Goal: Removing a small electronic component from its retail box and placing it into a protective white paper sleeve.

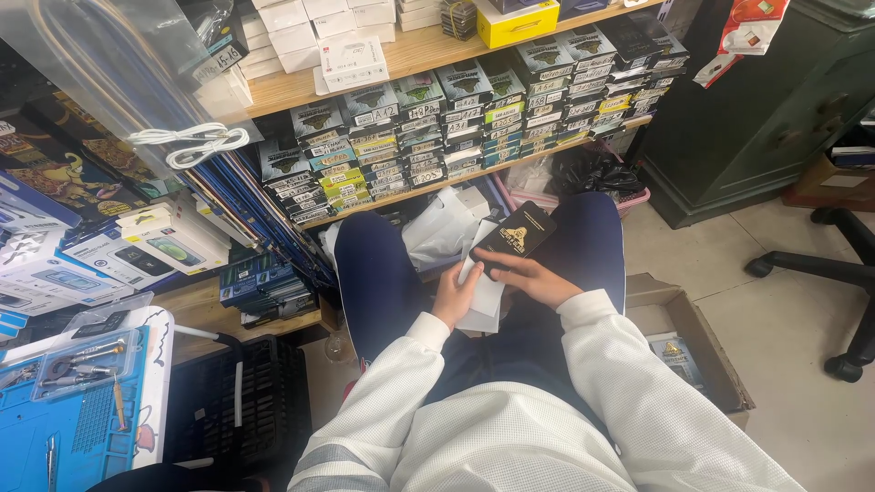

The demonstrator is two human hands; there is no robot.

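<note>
Over the lap, both hands pinch a black packet (516,235) (gold emblem) atop white sleeves (483,296).

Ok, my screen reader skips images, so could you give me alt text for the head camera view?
A seated person in a white top holds a small black packet with the right hand and white packets with the left hand over their lap. Ahead, wooden shelves carry rows of small stacked boxes; an open cardboard box sits on the floor to the right.
</note>
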